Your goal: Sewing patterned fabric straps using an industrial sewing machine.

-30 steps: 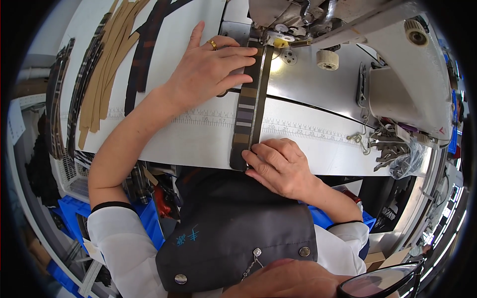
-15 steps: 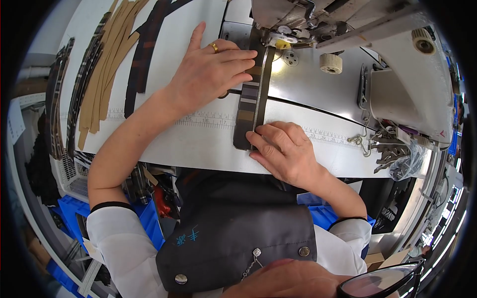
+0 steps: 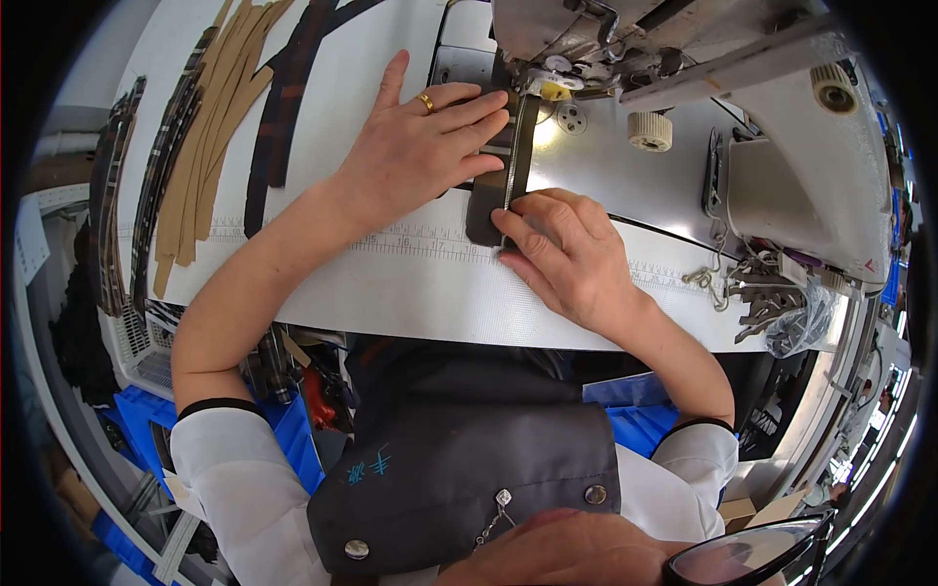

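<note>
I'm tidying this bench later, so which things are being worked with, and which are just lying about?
In use:
- zippered strip, running up to the sewing machine
- left hand, fingers over the strip
- right hand, at its near end

Apparently lying about, untouched:
- tan strips
- dark strip
- clear plastic bag

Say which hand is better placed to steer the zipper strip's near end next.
Probably the right hand: it seems to pinch the zipper strip there, while the left hand lies spread farther up, nearer the sewing machine.
</note>
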Available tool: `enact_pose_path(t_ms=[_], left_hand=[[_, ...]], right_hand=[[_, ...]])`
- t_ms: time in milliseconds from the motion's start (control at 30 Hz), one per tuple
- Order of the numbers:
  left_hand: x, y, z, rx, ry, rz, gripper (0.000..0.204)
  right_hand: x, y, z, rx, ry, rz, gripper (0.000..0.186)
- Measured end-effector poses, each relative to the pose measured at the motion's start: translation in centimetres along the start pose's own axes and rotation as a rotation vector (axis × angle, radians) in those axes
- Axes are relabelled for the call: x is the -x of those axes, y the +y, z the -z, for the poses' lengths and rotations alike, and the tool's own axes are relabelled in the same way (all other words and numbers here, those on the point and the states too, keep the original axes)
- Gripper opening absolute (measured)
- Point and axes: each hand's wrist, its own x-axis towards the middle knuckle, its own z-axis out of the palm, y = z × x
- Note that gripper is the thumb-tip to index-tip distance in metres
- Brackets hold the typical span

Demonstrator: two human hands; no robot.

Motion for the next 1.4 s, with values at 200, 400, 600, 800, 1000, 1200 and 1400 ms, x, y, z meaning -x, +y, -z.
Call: enact_pose_path(t_ms=[200,400,600,800,1000,1200,1400], left_hand=[[0.0,0.3,-0.2,-0.046,-0.002,0.021,0.040],[-0.1,-0.1,-0.1,0.002,0.021,-0.044,0.038],[-0.1,0.5,-0.1,0.044,-0.027,0.059,0.038],[-0.3,-0.1,-0.2,0.109,0.006,-0.003,0.037],[-0.4,0.1,-0.3,0.097,0.062,-0.010,0.033],[-0.7,-0.3,0.1,0.180,0.016,0.000,0.032],[-0.9,-0.9,0.4,0.283,0.017,-0.017,0.029]], right_hand=[[-0.6,1.0,0.0,0.009,0.014,-0.037,0.042],[-1.6,2.0,0.0,0.005,0.038,-0.040,0.037],[-2.7,3.3,0.0,0.013,0.058,-0.015,0.035],[-3.0,3.8,-0.2,-0.032,0.031,-0.118,0.037],[-2.9,4.5,-0.9,0.022,0.171,-0.037,0.028],[-2.7,4.5,-1.1,0.087,0.189,-0.052,0.025],[-2.6,4.6,-1.2,0.114,0.205,-0.057,0.024]])
